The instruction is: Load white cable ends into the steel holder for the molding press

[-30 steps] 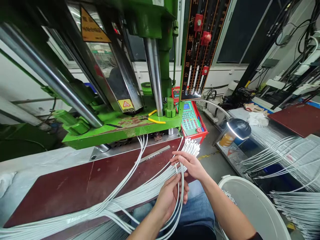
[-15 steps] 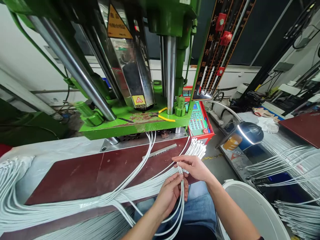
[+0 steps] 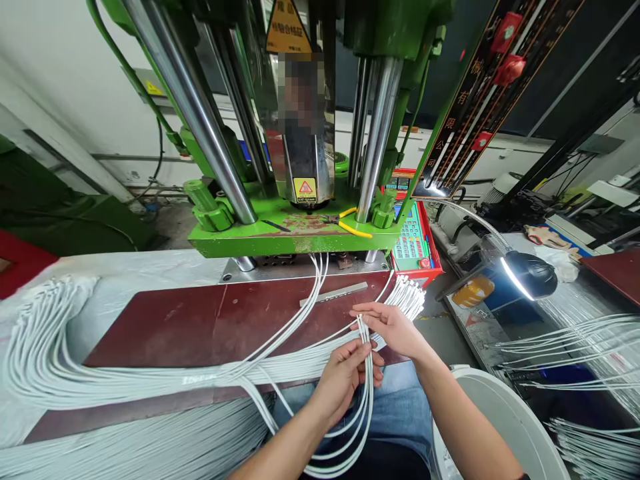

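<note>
My left hand [image 3: 345, 377] is closed round a small group of white cables [image 3: 369, 393], which stand up from its fingers and loop down over my lap. Just above it, my right hand [image 3: 393, 328] has its thumb and fingers closed about the upper ends of the same cables; the exact contact is partly hidden. Behind both hands a thick bundle of white cables [image 3: 150, 388] runs across the brown board [image 3: 170, 320], its tips fanned out at the right. Several cables from this bundle lead up under the green press [image 3: 295, 241].
Yellow-handled pliers [image 3: 353, 227] lie on the press ledge, and a metal strip [image 3: 335, 293] rests on the board. A red control box [image 3: 425, 260] stands right of the press. Further right are a lit lamp [image 3: 530, 273] and a white bin [image 3: 500, 393].
The view has shifted, so the press and board appear further right and slightly higher. Both hands keep hold of the cables, with the fingers barely changed.
</note>
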A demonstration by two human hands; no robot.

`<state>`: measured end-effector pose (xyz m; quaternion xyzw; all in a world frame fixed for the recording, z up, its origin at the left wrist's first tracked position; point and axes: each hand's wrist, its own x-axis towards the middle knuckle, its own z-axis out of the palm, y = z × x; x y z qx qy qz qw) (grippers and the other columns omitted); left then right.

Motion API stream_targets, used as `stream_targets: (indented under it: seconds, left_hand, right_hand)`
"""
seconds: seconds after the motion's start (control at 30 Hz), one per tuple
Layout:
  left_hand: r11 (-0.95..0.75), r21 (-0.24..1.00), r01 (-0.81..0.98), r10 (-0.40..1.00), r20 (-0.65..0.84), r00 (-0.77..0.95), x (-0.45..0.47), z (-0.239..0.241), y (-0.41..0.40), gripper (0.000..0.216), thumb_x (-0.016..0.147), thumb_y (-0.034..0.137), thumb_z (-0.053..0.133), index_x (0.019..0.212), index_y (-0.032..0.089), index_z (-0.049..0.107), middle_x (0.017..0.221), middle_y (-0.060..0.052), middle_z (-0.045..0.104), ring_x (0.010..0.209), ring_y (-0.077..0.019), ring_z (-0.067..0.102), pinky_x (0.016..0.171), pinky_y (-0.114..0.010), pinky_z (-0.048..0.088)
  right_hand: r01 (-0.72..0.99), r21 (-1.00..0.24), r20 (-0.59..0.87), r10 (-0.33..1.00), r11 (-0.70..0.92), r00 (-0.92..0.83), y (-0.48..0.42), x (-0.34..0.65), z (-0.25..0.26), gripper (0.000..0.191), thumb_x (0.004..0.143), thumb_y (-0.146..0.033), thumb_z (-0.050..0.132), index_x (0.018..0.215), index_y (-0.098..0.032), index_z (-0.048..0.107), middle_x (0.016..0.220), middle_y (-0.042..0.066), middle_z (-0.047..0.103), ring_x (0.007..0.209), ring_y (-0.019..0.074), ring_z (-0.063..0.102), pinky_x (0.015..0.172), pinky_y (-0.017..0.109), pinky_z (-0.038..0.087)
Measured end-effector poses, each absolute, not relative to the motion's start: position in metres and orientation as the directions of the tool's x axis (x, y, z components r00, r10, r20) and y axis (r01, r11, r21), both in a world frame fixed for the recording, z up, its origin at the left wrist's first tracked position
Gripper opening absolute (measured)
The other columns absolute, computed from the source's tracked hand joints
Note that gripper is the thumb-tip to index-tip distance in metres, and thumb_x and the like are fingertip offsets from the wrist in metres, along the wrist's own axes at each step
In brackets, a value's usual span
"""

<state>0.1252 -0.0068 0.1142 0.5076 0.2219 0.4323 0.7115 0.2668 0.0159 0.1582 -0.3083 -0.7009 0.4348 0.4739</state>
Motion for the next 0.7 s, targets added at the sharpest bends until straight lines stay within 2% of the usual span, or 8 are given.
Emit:
stream_targets:
  seconds: [0.13, 0.23, 0.4, 0.47, 0.53, 0.6, 0.63, 0.7]
  left_hand:
    - [0.069, 0.928, -0.366, 0.867, 0.125, 0.483, 0.126, 0.113, -0.007, 0.035, 0.083, 0.036, 0.056, 0.093, 0.004, 0.046, 0.092, -0.015, 0.056, 0.064, -0.013, 0.053, 0.059, -0.029, 0.042]
    - [0.066, 0.929, -0.363, 0.871, 0.125, 0.476, 0.126, 0.113, -0.008, 0.035, 0.084, 0.036, 0.055, 0.096, 0.003, 0.046, 0.094, -0.016, 0.056, 0.066, -0.0138, 0.053, 0.062, -0.03, 0.042]
    - [0.063, 0.946, -0.319, 0.805, 0.14, 0.577, 0.125, 0.114, -0.01, 0.031, 0.088, 0.036, 0.048, 0.094, 0.007, 0.043, 0.082, -0.009, 0.053, 0.059, -0.0112, 0.049, 0.06, -0.029, 0.04]
    - [0.071, 0.95, -0.303, 0.765, 0.143, 0.628, 0.126, 0.113, -0.011, 0.03, 0.088, 0.036, 0.047, 0.093, 0.006, 0.043, 0.08, -0.009, 0.051, 0.058, -0.0113, 0.048, 0.057, -0.029, 0.039]
    - [0.085, 0.947, -0.309, 0.749, 0.144, 0.647, 0.127, 0.11, -0.011, 0.03, 0.087, 0.035, 0.048, 0.092, 0.005, 0.044, 0.084, -0.011, 0.051, 0.061, -0.0127, 0.05, 0.057, -0.03, 0.04]
    - [0.106, 0.945, -0.311, 0.765, 0.122, 0.632, 0.126, 0.109, -0.012, 0.032, 0.087, 0.035, 0.049, 0.095, 0.004, 0.045, 0.084, -0.011, 0.05, 0.062, -0.0132, 0.05, 0.057, -0.03, 0.04]
    - [0.11, 0.944, -0.312, 0.78, 0.113, 0.616, 0.125, 0.11, -0.013, 0.033, 0.087, 0.035, 0.049, 0.098, 0.005, 0.045, 0.083, -0.01, 0.05, 0.061, -0.0126, 0.049, 0.057, -0.03, 0.04]
    - [0.082, 0.944, -0.319, 0.813, 0.121, 0.57, 0.122, 0.112, -0.013, 0.034, 0.087, 0.037, 0.048, 0.101, 0.005, 0.045, 0.079, -0.008, 0.048, 0.06, -0.0114, 0.047, 0.057, -0.029, 0.039]
  right_hand:
    - [0.085, -0.891, 0.397, 0.855, 0.447, -0.335, 0.014, 0.264, 0.159, 0.038, 0.086, -0.034, 0.047, 0.117, -0.012, 0.051, 0.112, 0.011, 0.053, 0.096, 0.0141, 0.057, 0.078, 0.023, 0.049]
    - [0.139, -0.888, 0.377, 0.869, 0.437, -0.321, 0.013, 0.265, 0.159, 0.035, 0.086, -0.028, 0.043, 0.116, -0.012, 0.053, 0.1, 0.007, 0.058, 0.095, 0.0132, 0.057, 0.082, 0.025, 0.048]
    - [0.198, -0.857, 0.395, 0.852, 0.477, -0.343, 0.012, 0.269, 0.163, 0.04, 0.088, -0.041, 0.042, 0.12, -0.018, 0.052, 0.111, 0.003, 0.055, 0.093, 0.0107, 0.057, 0.08, 0.022, 0.047]
    - [0.342, -0.756, 0.411, 0.812, 0.558, -0.416, 0.008, 0.27, 0.169, 0.041, 0.089, -0.044, 0.04, 0.123, -0.024, 0.051, 0.113, -0.001, 0.054, 0.092, 0.0093, 0.056, 0.081, 0.021, 0.045]
    - [0.457, -0.601, 0.356, 0.732, 0.655, -0.58, 0.004, 0.271, 0.176, 0.042, 0.089, -0.046, 0.038, 0.123, -0.025, 0.054, 0.11, -0.003, 0.056, 0.09, 0.0082, 0.056, 0.08, 0.019, 0.043]
    - [0.445, -0.555, 0.288, 0.664, 0.703, -0.69, 0.007, 0.27, 0.184, 0.046, 0.09, -0.049, 0.035, 0.117, -0.02, 0.058, 0.102, -0.001, 0.059, 0.087, 0.0076, 0.055, 0.077, 0.017, 0.042]
    - [0.425, -0.582, 0.295, 0.667, 0.693, -0.684, 0.012, 0.269, 0.187, 0.047, 0.09, -0.05, 0.034, 0.114, -0.019, 0.059, 0.099, -0.001, 0.059, 0.083, 0.0071, 0.055, 0.074, 0.017, 0.042]
    - [0.425, -0.558, 0.456, 0.691, 0.713, -0.56, 0.03, 0.264, 0.191, 0.045, 0.091, -0.049, 0.034, 0.111, -0.018, 0.059, 0.102, -0.001, 0.058, 0.091, 0.0086, 0.054, 0.082, 0.019, 0.041]
